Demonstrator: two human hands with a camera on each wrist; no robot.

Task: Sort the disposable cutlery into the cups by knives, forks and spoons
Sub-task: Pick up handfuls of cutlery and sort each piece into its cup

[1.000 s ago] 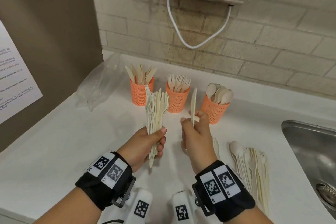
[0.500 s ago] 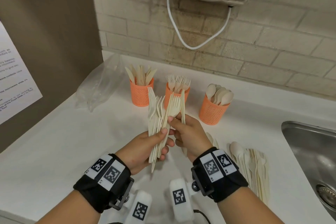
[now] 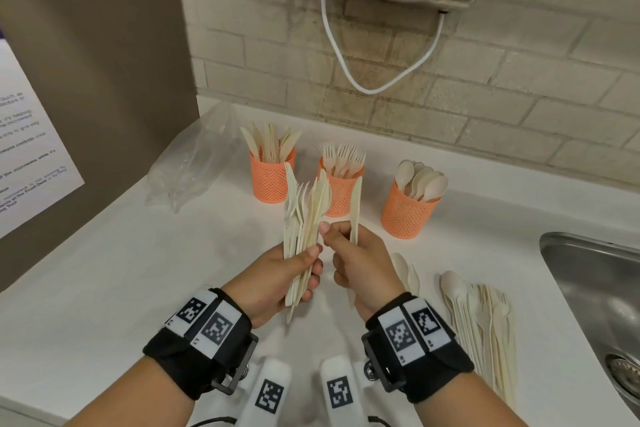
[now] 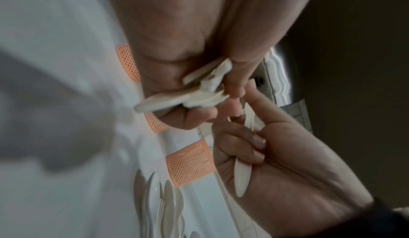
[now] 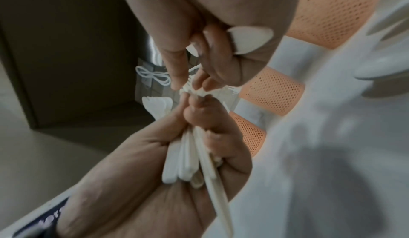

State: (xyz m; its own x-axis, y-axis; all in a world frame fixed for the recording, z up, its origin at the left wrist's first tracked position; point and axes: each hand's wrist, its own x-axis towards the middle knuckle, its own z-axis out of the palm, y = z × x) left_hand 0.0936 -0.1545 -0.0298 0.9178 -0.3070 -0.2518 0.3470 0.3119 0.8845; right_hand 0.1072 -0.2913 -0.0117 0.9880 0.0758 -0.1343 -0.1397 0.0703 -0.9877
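My left hand (image 3: pixel 310 265) grips an upright bundle of cream cutlery (image 3: pixel 304 215), forks and knives mixed. My right hand (image 3: pixel 334 236) is right beside it. Its curled fingers hold a single knife (image 3: pixel 355 208) upright, while thumb and forefinger pinch a piece at the bundle's right edge. The knife's handle (image 4: pixel 242 177) lies across the right palm. Three orange mesh cups stand behind: the knife cup (image 3: pixel 273 180), the fork cup (image 3: pixel 341 194) and the spoon cup (image 3: pixel 407 218). The left fingers wrap the bundle's handles (image 5: pixel 188 156).
Loose cutlery (image 3: pixel 485 319) lies in a row on the white counter (image 3: pixel 138 270) at the right, with two spoons (image 3: pixel 403 269) nearer my right hand. A steel sink (image 3: pixel 595 291) is at the far right. A clear plastic bag (image 3: pixel 194 163) lies at the back left.
My right hand, still holding the knife, moved left from a spot apart to the bundle, and its thumb and forefinger took hold of a piece there.
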